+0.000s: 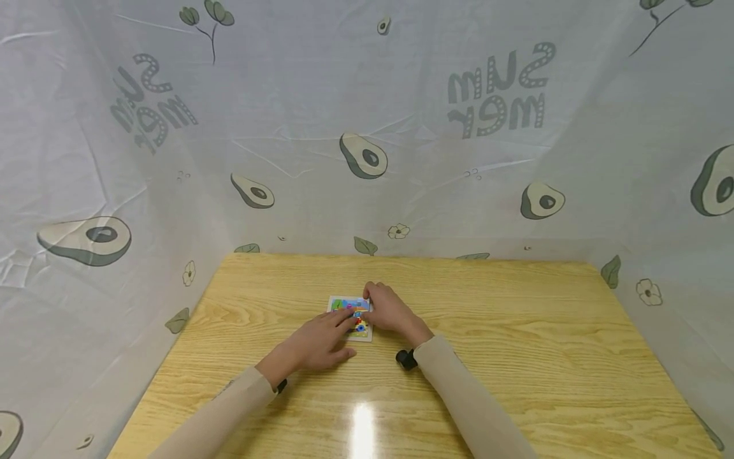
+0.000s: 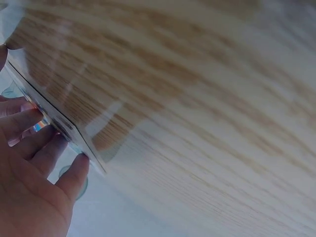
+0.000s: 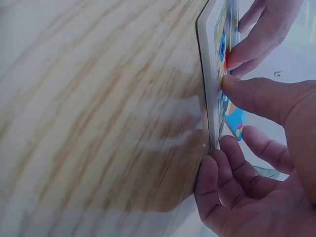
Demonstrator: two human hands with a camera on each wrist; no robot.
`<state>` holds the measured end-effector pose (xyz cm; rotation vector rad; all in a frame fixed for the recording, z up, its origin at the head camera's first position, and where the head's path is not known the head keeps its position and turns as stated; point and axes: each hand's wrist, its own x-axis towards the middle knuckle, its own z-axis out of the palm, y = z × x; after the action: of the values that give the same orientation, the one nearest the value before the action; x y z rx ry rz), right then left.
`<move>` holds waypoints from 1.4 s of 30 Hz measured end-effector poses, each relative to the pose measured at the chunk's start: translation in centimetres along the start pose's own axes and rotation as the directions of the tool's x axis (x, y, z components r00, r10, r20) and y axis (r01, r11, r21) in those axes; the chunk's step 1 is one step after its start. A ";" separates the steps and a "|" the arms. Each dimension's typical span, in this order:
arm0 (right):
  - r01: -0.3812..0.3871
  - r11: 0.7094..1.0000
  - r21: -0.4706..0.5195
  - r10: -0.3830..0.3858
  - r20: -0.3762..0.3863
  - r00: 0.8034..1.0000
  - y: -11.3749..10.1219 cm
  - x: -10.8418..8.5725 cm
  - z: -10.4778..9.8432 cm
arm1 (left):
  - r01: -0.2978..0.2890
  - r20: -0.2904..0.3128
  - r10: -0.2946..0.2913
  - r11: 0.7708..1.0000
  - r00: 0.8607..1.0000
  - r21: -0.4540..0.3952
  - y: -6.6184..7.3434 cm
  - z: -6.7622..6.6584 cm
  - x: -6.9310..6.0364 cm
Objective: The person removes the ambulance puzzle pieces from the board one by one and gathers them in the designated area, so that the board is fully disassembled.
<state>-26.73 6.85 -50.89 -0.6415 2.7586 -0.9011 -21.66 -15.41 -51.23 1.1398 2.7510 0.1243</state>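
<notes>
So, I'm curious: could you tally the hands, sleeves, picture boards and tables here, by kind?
Hands: 2, the left hand and right hand
Sleeves: 2, the left sleeve and right sleeve
Picture boards: 1, a colourful picture board
Tables: 1, a wooden table
Total: 6

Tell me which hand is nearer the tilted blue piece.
Right. The right hand is at the edge of the blue piece; the left hand touches the board farther off.
</notes>
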 end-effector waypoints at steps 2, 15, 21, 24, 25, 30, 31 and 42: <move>-0.001 1.000 0.011 0.001 -0.010 1.000 0.0 -0.1 0.0 | -0.001 0.000 0.001 1.000 1.000 -0.001 0.1 -0.1 0.0; 0.038 0.995 0.091 -0.031 -0.082 0.996 0.3 -0.4 0.4 | 0.005 -0.008 -0.005 1.000 1.000 0.005 -0.2 0.3 0.1; 0.066 0.987 0.147 -0.048 -0.124 0.991 0.5 -0.6 0.3 | -0.002 -0.012 0.002 1.000 1.000 -0.014 -0.3 0.3 0.1; 0.071 0.982 0.176 -0.043 -0.156 0.987 0.6 -0.7 0.1 | -0.004 -0.012 0.003 1.000 1.000 -0.020 -0.3 0.3 0.1; 0.065 0.981 0.185 -0.034 -0.167 0.985 0.7 -0.8 -0.1 | -0.002 -0.011 0.001 1.000 1.000 -0.019 -0.3 0.3 0.1; 0.035 0.963 0.267 0.023 -0.211 0.977 0.6 -1.1 -1.3 | 0.010 -0.013 -0.010 1.000 1.000 -0.028 -0.3 0.4 0.0; 0.026 0.958 0.285 0.039 -0.218 0.975 0.6 -1.2 -1.6 | 0.011 -0.015 -0.011 0.999 1.000 -0.031 -0.3 0.5 0.0; 0.005 0.925 0.379 0.121 -0.308 0.944 2.7 -3.3 -4.9 | 0.032 -0.003 -0.033 0.996 0.999 -0.088 -0.2 0.5 0.1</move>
<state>-26.13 12.83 -48.42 -0.3638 2.7296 -1.5974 -21.75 -15.46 -51.74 1.0735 2.7369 0.2426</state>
